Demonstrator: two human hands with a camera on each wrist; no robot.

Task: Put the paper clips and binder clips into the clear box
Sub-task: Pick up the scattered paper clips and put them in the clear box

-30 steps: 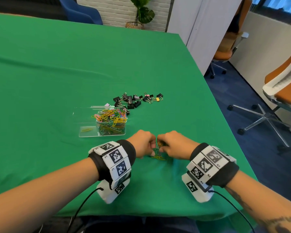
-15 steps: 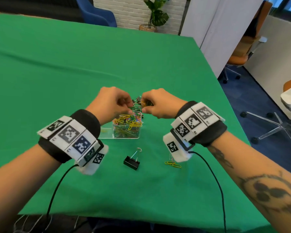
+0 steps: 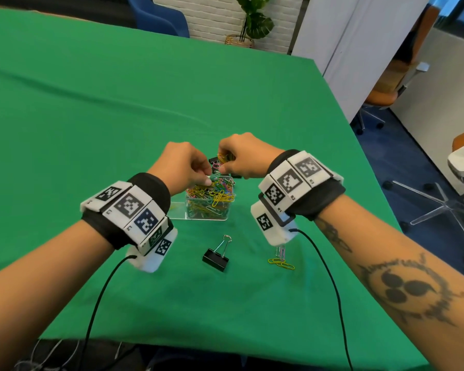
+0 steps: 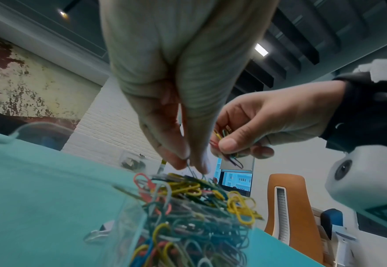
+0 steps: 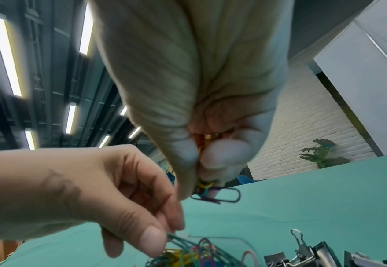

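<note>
The clear box (image 3: 180, 210) stands on the green table, its right compartment heaped with coloured paper clips (image 3: 212, 195). Both hands hover over that heap. My left hand (image 3: 184, 164) pinches a green paper clip (image 4: 193, 171) just above the pile. My right hand (image 3: 243, 156) grips a small bunch of paper clips (image 5: 213, 191), a purple one hanging out below the fingers. A black binder clip (image 3: 216, 257) lies near the front of the box, and a few yellow and silver paper clips (image 3: 280, 259) lie to its right. More binder clips (image 5: 306, 256) sit behind the box.
The green cloth covers the table (image 3: 91, 116), whose right edge runs close to my right forearm. Office chairs (image 3: 386, 84) and a white pillar stand beyond that edge. A potted plant (image 3: 252, 20) is at the far wall.
Both hands lifted from the table near the front edge and moved forward over the clear box with clips in them. A black binder clip and a few paper clips stayed on the cloth.
</note>
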